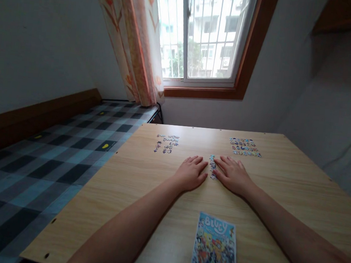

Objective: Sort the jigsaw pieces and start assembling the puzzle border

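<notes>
Both of my hands lie flat on a light wooden board (281, 190), fingers stretched out. My left hand (191, 173) and my right hand (233, 175) sit on either side of a short strip of joined puzzle pieces (212, 166). The right hand's fingertips touch that strip; the left hand rests just beside it. Neither hand holds anything. A loose cluster of puzzle pieces (166, 143) lies farther back on the left. A neater block of puzzle pieces (244, 147) lies at the back right. A colourful "Bluey" reference picture (215, 249) lies near me between my forearms.
The board rests on a bed with a blue and black checked cover (37, 164) to the left. A window (205, 36) with an orange flowered curtain (134, 42) is ahead. Grey walls stand at left and right.
</notes>
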Demonstrator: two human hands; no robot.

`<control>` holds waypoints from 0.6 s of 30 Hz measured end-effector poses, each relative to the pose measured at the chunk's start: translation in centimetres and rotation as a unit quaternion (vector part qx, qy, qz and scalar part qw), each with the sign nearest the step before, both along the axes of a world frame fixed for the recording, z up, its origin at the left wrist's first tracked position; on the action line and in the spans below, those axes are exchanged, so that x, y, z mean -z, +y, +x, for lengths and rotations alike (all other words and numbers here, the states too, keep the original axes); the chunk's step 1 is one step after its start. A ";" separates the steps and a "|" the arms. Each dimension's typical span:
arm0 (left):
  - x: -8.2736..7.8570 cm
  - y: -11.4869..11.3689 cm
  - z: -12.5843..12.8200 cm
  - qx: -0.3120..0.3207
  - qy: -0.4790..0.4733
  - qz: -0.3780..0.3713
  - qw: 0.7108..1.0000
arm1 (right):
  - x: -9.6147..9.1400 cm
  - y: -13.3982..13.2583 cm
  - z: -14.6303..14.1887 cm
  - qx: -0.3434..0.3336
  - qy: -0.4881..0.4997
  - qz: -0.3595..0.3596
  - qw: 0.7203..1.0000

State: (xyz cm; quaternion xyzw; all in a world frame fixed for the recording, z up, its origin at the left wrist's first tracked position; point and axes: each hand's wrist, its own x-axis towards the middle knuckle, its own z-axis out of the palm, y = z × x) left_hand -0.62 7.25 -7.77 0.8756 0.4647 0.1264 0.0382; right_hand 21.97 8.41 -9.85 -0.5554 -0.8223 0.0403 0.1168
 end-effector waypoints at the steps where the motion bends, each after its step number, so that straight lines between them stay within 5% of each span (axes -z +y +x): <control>1: 0.0 0.0 0.0 0.007 -0.013 0.008 1.000 | 0.0 0.0 0.0 -0.001 0.001 -0.002 1.000; 5: -0.7 1.1 -1.0 0.000 -0.102 0.031 0.994 | 0.1 0.1 0.1 -0.002 0.012 -0.011 1.000; 10: -2.9 4.2 -7.5 -0.220 -0.183 0.116 0.951 | 0.3 0.3 0.2 -0.003 0.026 -0.010 1.000; 13: -3.5 5.4 -13.3 -0.382 -0.156 0.039 0.910 | 0.3 0.3 0.1 -0.002 0.028 -0.013 1.000; 18: -2.6 5.5 -17.8 -0.431 -0.124 0.023 0.893 | 0.0 0.1 0.1 -0.004 0.028 -0.015 1.000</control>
